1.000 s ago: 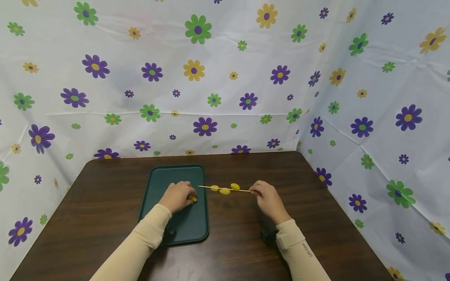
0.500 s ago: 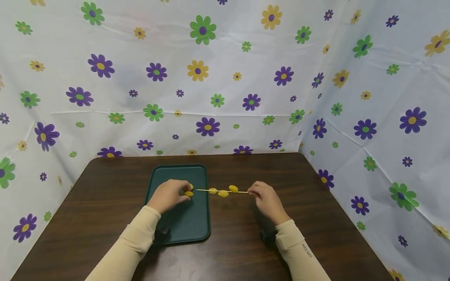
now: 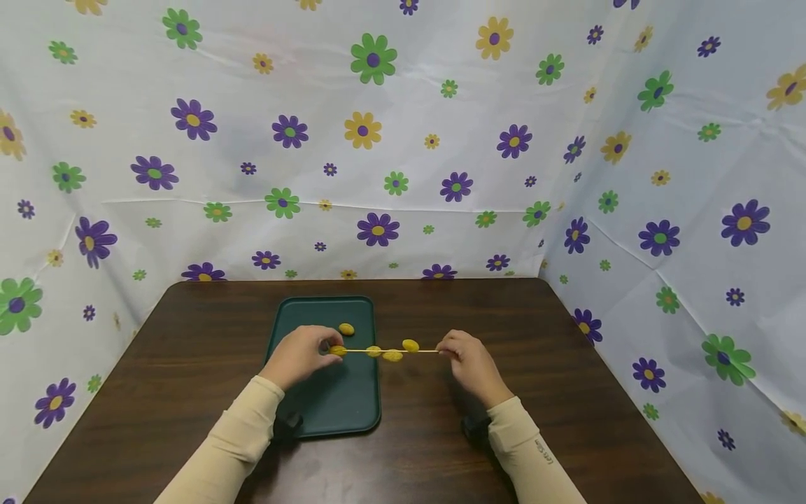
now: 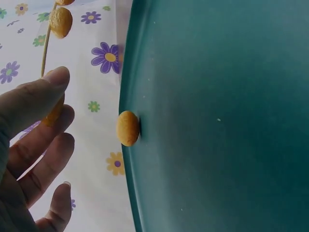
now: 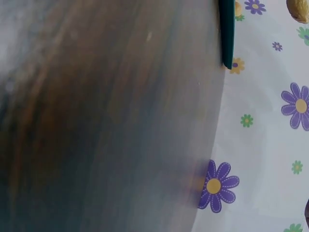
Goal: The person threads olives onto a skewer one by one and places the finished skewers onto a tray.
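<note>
Between the thumb and fingers of my left hand (image 3: 301,355) is a small yellow oval piece (image 3: 338,351), pinched above the green tray. A thin wooden skewer (image 3: 425,351) runs level between the hands, its left tip right at that piece. Three similar yellow ovals (image 3: 392,355) sit along the skewer. My right hand (image 3: 472,365) pinches the skewer's right end. Another yellow oval (image 4: 128,128) lies on the tray near its far side. In the left wrist view, the thumb partly hides the held piece. The right wrist view catches only an edge of the right hand.
The dark green tray (image 3: 343,406) with a raised rim lies left of centre on a brown wooden table (image 3: 567,420). Flowered white cloth (image 3: 403,140) hangs behind the table and along its right side. Dark straps show beneath both wrists.
My left hand has lifted a yellow oval off the tray and brought it to the skewer's left tip. The skewer has shifted slightly left and down in view, still held in my right hand.
</note>
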`<state>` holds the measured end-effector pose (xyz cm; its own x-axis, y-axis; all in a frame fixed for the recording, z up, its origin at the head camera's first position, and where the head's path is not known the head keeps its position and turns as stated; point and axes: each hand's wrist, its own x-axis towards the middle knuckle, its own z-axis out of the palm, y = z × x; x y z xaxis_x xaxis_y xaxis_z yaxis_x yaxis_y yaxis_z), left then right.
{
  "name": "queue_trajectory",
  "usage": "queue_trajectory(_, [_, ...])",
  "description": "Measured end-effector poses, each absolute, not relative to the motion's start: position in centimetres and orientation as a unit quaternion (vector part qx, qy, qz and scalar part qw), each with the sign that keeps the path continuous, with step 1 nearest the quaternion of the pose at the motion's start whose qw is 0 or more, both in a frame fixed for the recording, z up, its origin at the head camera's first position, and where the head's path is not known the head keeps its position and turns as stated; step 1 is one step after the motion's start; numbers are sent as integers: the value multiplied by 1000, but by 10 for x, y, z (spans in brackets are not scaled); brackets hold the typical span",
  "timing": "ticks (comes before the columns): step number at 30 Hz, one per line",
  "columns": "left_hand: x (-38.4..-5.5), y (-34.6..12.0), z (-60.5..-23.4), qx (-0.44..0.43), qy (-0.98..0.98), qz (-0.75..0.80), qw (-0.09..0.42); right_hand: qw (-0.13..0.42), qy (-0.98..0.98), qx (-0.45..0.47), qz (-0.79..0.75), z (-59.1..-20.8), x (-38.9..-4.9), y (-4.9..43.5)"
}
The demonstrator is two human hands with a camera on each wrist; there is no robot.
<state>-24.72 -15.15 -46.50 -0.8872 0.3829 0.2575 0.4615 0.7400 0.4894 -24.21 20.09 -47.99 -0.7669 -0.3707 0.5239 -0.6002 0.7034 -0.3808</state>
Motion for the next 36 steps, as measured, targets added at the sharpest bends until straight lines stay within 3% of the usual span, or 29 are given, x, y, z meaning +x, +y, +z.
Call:
queue_trajectory(19, [-242, -142, -463, -272, -927, -237, 102, 215, -906, 274, 240, -483, -239, 193])
queue_trajectory(36, [-239, -133, -459, -273, -929, -231, 97, 224, -908, 284, 212, -481, -236, 185])
